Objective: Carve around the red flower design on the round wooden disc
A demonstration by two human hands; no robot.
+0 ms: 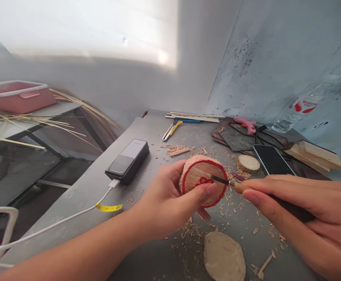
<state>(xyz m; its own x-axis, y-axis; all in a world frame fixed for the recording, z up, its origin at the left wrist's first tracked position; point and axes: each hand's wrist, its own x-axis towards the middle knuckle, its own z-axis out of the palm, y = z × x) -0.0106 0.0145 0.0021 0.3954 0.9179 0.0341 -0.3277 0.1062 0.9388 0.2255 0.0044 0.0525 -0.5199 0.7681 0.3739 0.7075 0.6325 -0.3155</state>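
My left hand (pixel 170 199) is wrapped round a round wood slice (pixel 198 171), its face tilted up towards me. A red ring runs round the edge of that face, with a small red curved pattern near the middle, partly behind my thumb. My right hand (pixel 299 210) grips the wooden handle of a carving tool (pixel 224 180). The dark metal tip of the tool meets the face just right of the red pattern. Below, a second wood slice (pixel 224 255) lies flat on the grey table (pixel 147 238). A smaller slice (pixel 248 163) lies behind my right hand.
Wood shavings (pixel 178 150) are scattered about. A power bank (pixel 128 160) with a white cable lies left. Further back are a yellow cutter (pixel 173 129), pink glue gun (pixel 245 125), phone (pixel 272 159), wood blocks (pixel 313 156) and bottle (pixel 299 109). A pink basket (pixel 20 101) stands far left.
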